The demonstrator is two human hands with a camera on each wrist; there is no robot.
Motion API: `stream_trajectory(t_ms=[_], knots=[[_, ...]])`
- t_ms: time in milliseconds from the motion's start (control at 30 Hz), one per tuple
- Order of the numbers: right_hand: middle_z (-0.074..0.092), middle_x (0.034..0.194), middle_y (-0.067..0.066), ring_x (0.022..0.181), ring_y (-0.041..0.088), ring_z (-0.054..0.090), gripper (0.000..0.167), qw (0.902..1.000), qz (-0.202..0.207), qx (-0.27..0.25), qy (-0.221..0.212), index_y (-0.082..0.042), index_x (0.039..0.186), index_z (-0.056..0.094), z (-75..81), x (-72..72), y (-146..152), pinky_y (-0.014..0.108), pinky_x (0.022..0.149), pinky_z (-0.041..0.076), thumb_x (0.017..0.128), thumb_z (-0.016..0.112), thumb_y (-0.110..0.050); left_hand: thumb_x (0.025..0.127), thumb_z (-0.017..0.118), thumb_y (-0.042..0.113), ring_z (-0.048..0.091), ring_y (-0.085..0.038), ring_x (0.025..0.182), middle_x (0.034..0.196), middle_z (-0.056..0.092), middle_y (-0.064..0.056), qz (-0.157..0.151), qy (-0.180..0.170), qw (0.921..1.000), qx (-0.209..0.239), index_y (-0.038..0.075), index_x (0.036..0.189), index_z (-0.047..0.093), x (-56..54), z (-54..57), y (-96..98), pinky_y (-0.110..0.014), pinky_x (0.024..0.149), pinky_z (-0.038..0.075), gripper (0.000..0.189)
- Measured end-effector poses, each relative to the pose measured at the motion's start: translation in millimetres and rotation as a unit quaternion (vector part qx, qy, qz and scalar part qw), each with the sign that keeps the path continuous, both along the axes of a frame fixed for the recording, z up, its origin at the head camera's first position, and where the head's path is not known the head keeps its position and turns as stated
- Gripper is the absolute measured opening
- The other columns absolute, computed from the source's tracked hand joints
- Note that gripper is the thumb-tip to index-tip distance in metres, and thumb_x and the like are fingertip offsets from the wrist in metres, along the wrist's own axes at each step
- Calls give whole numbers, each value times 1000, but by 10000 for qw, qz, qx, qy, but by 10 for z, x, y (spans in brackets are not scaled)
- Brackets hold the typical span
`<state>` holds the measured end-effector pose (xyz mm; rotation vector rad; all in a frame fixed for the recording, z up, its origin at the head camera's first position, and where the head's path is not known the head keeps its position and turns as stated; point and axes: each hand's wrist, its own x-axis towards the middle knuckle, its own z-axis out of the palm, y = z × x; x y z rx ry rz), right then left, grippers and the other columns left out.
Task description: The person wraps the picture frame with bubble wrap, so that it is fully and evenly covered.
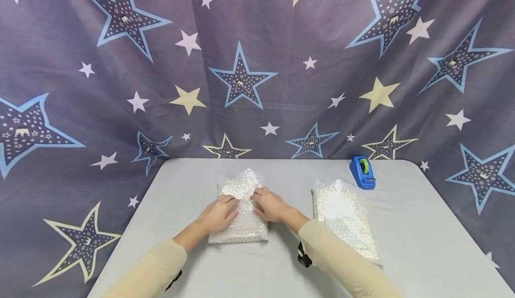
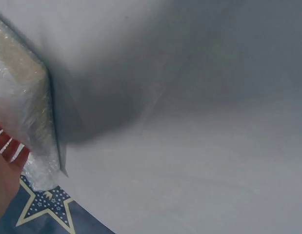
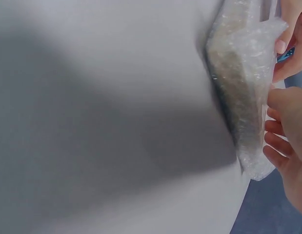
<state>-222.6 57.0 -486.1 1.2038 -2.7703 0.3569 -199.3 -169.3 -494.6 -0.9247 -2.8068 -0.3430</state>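
Note:
A flat parcel in clear bubble wrap (image 1: 247, 233) lies on the table in the head view, its far end a loose strip of wrap. My left hand (image 1: 219, 213) rests on the parcel's left side, fingers slightly bent over the top. On the opposite side my right hand (image 1: 271, 205) touches the wrap with its fingertips. Spread fingers of the left hand (image 2: 9, 156) lie against the wrap in the left wrist view. In the right wrist view, the right hand (image 3: 290, 131) lies along the parcel (image 3: 238, 87), fingers fairly straight; some fingertips are hidden.
To the right lies a second bubble-wrapped parcel (image 1: 346, 217), partly behind the right sleeve. A blue tape dispenser (image 1: 363, 173) with greenish tape stands near the back right of the white table (image 1: 185, 177). A star-patterned curtain (image 1: 281, 30) hangs behind.

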Motion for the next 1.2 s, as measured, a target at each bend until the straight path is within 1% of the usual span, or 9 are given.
stream_trajectory(t_ms=[133, 300, 533, 700, 833, 967, 1067, 1133, 1200], knots=[[63, 115, 4, 109, 20, 56, 33, 9994, -38, 332, 119, -8, 119, 63, -1, 4, -8, 32, 103, 47, 90, 65, -24, 92, 61, 25, 59, -24, 112, 117, 65, -8, -16, 214, 9998, -16, 5, 123, 62, 7, -33, 4, -39, 100, 50, 37], [61, 121, 2, 112, 18, 54, 32, 9970, -135, 741, 164, -11, 123, 61, -21, 2, -34, 30, 106, 44, 94, 58, -26, 93, 59, 26, 58, -25, 115, 120, 63, -9, 181, 112, 9998, -37, 6, 125, 61, 42, -59, 22, -42, 103, 48, 38], [60, 118, 2, 106, 17, 54, 29, 9967, -137, 772, 231, -11, 119, 62, -75, 29, -29, 28, 100, 47, 93, 60, -24, 96, 54, 31, 55, -25, 123, 130, 60, -8, 397, -219, 9988, -189, 8, 131, 56, 84, -130, 55, -45, 108, 45, 41], [60, 117, 1, 105, 16, 54, 28, 9963, -129, 789, 322, -11, 117, 62, -87, 34, -17, 27, 97, 48, 92, 62, -22, 95, 55, 30, 56, -25, 121, 128, 61, -8, 354, -162, 9992, -126, 8, 129, 57, 89, -135, 72, -44, 106, 46, 41], [61, 116, 2, 104, 17, 55, 26, 9962, -157, 796, 323, -10, 115, 62, -35, 20, -14, 28, 97, 48, 92, 62, -22, 94, 58, 27, 57, -27, 118, 124, 62, -9, 235, -150, 9996, 65, 6, 127, 59, 39, -99, 72, -44, 105, 46, 39], [62, 117, 5, 107, 19, 56, 29, 9986, -180, 488, 69, -8, 118, 62, 11, 15, -7, 31, 100, 48, 92, 63, -21, 90, 63, 22, 58, -27, 114, 119, 63, -10, 272, -302, 9980, 491, 5, 123, 61, -6, -78, 62, -43, 102, 48, 37], [61, 119, 7, 111, 21, 56, 34, 9993, -304, 8, -204, -6, 121, 62, -1, 26, 7, 32, 103, 48, 91, 64, -21, 87, 66, 20, 57, -28, 115, 120, 63, -10, 588, -584, 9917, 980, 4, 121, 63, 7, -61, 59, -45, 102, 49, 37], [59, 122, 9, 115, 23, 55, 38, 9969, -490, -431, -439, -4, 123, 60, -14, 47, 21, 35, 105, 48, 89, 66, -21, 87, 67, 21, 56, -30, 119, 123, 61, -10, 919, -864, 9830, 1337, 4, 121, 62, 20, -44, 45, -47, 103, 48, 39], [57, 124, 12, 118, 26, 54, 43, 9910, -776, -865, -667, -2, 125, 58, -32, 72, 37, 38, 106, 47, 88, 67, -21, 88, 67, 24, 54, -33, 122, 127, 59, -13, 1313, -1083, 9718, 1634, 3, 124, 60, 34, -19, 18, -50, 105, 46, 42]])
